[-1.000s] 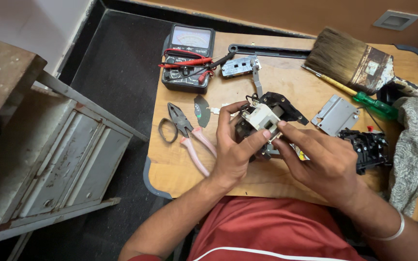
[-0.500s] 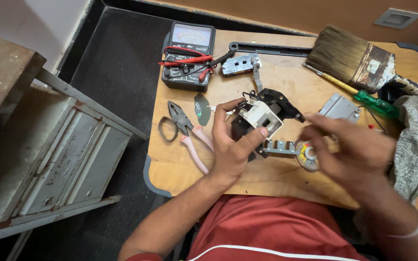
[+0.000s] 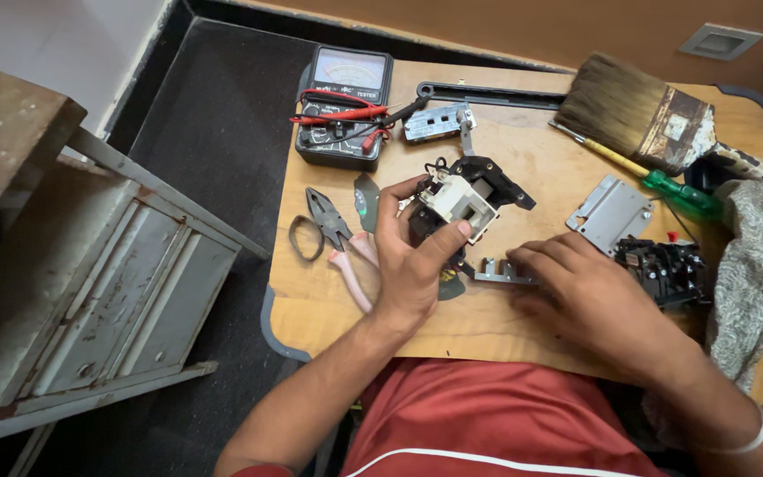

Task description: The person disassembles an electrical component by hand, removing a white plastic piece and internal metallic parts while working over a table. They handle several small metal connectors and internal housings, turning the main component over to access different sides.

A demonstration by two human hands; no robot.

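My left hand (image 3: pixel 406 265) grips a black and white electrical mechanism (image 3: pixel 463 196) and holds it up just above the wooden board (image 3: pixel 328 300), with the thumb on its white block. My right hand (image 3: pixel 580 291) lies palm down on the board to the right of it. Its fingers are stretched out and the fingertips touch a small grey metal strip (image 3: pixel 494 272). Whatever is under the palm is hidden.
On the board lie a multimeter (image 3: pixel 343 106) with red probes, pink-handled pliers (image 3: pixel 337 234), a rubber ring (image 3: pixel 302 238), a big paintbrush (image 3: pixel 646 110), a green screwdriver (image 3: pixel 668 184), a metal plate (image 3: pixel 611 212), a black component (image 3: pixel 664 267) and a grey cloth (image 3: pixel 761 274). A metal frame (image 3: pixel 117 283) stands at left.
My right hand left the mechanism, swung out to the right, then came down flat on the board by the metal strip. My left hand kept hold of the mechanism.
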